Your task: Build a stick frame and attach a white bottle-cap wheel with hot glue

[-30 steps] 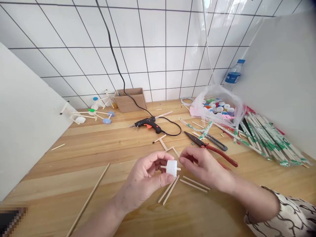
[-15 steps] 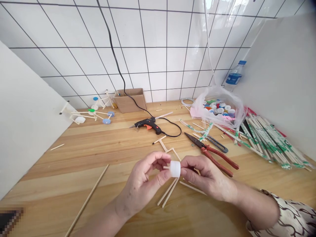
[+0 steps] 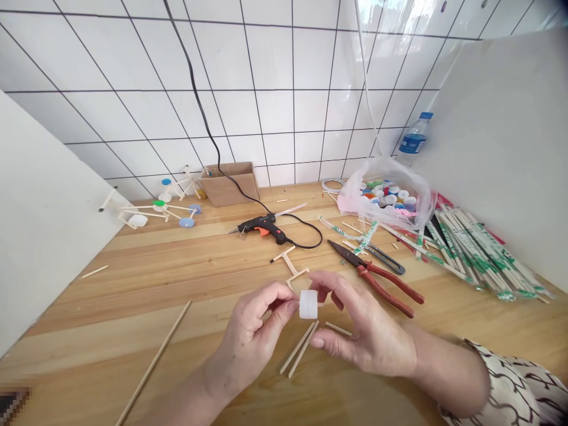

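- Left hand and right hand raise a white plastic bottle cap just above the worktop, between the two palms
- Left hand's grip pressed together, fingertips against the cap's near side; right hand's grip spread, fingers above the cap and thumb below; contact on that side is hard to judge from this view
- Finished so far: two stick-and-cap assemblies with coloured cap discs, standing at the far left; a T-shaped stick frame lying just beyond the hands, with no caps attached
- Left to use: two loose wooden sticks under the hands; a short stick beside them; a long wooden skewer at left
- On the pale wooden worktop: a black hot glue gun; red-handled pliers; a plastic bag of bottle caps; bundled chopsticks
- Beyond: a cardboard box against a white tiled wall; a water bottle behind a white side panel
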`<state>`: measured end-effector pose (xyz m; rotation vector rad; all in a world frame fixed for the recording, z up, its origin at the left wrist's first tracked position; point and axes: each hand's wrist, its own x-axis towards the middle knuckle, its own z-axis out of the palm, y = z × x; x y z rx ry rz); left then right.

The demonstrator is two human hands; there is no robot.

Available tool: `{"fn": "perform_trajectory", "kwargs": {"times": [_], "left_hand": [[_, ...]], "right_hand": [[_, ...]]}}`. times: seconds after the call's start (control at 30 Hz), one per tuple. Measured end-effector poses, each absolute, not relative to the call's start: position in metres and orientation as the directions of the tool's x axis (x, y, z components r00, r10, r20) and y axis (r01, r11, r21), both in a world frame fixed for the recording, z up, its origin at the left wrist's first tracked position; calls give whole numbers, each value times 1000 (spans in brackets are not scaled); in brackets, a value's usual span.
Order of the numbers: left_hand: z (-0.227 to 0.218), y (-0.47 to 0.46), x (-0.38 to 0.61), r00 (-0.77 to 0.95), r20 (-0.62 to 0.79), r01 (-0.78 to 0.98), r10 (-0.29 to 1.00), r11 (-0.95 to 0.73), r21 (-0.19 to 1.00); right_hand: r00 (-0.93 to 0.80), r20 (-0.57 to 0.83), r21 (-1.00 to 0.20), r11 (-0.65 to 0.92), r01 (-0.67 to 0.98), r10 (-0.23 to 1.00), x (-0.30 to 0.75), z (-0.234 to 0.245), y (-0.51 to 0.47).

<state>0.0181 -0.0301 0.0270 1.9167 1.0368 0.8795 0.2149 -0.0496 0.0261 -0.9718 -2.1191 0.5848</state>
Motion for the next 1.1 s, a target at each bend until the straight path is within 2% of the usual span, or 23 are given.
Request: {"fn": "perform_trajectory", "kwargs": {"times": [0.17, 0.3, 0.4, 0.5, 0.6, 0.7, 0.87, 0.97, 1.1], "left_hand": [[25, -36, 22, 459, 191, 346, 868, -373, 861], [25, -39, 24, 461, 247, 334, 852, -424, 842], [24, -42, 23, 461, 334, 325, 822, -507, 798], [22, -44, 22, 463, 403, 310, 789, -570, 761], [24, -46, 22, 457, 435, 303, 776, -596, 744], [28, -47, 23, 440, 363, 314, 821, -520, 795], [33, -48, 26, 412, 119, 249, 903, -238, 939], [30, -49, 27, 416, 77, 224, 906, -184, 957], [27, -51, 24, 433, 161, 259, 887, -294, 920]], "right_hand": [[-527, 427, -553, 673, 491, 735, 211, 19, -51], [-540, 451, -508, 702, 500, 711, 208, 22, -52], [-534, 461, -528, 702, 478, 709, 207, 23, -54], [-514, 456, -597, 678, 429, 727, 204, 22, -57], [-488, 483, -615, 678, 402, 727, 201, 21, -58], [-480, 538, -547, 720, 427, 693, 200, 22, -59], [-519, 574, -413, 771, 484, 633, 202, 26, -61], [-496, 550, -484, 740, 467, 672, 202, 27, -63], [-437, 411, -709, 581, 400, 801, 198, 31, -66]]}}
